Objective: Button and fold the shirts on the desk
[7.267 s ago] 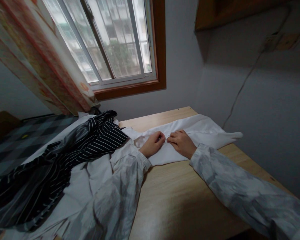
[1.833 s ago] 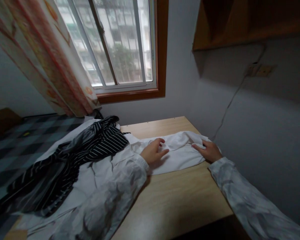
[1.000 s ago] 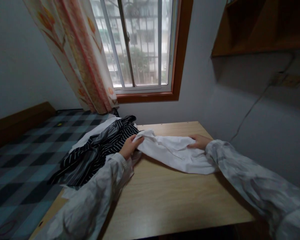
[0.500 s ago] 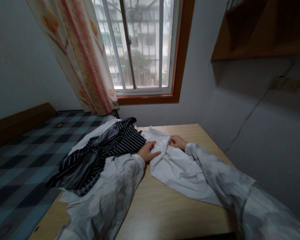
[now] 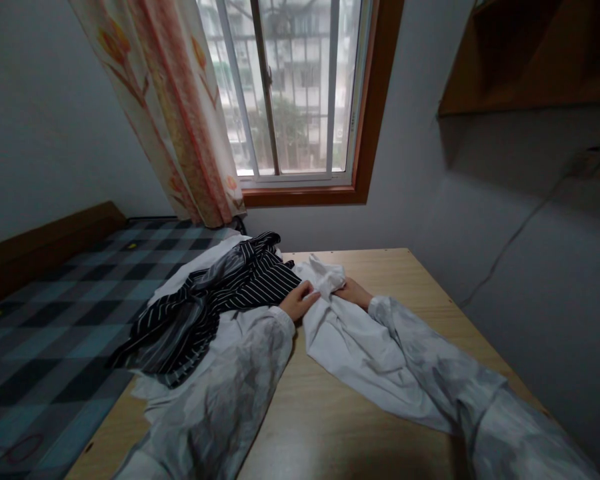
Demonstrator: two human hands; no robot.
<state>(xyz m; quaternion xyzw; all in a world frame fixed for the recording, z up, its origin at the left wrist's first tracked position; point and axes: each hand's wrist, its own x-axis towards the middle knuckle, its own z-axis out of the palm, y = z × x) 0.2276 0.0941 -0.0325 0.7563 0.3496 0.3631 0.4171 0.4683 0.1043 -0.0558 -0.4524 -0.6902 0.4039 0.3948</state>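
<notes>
One white cloth (image 5: 360, 343) lies across the table (image 5: 300, 427), bunched up where the left hand (image 5: 300, 301) pinches it and the right hand (image 5: 355, 293) clasps it, beside striped cloth (image 5: 253, 287).

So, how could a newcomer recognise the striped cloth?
Start at the wooden table in front of the window. On its left side, beside the checked bed, lies the crumpled striped cloth; thin white lines on black distinguish it from the plain white cloth nearby.

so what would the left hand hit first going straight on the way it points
The left hand would likely meet the white cloth at its fingertips first; the right hand looks next, though depth is unclear.
</notes>
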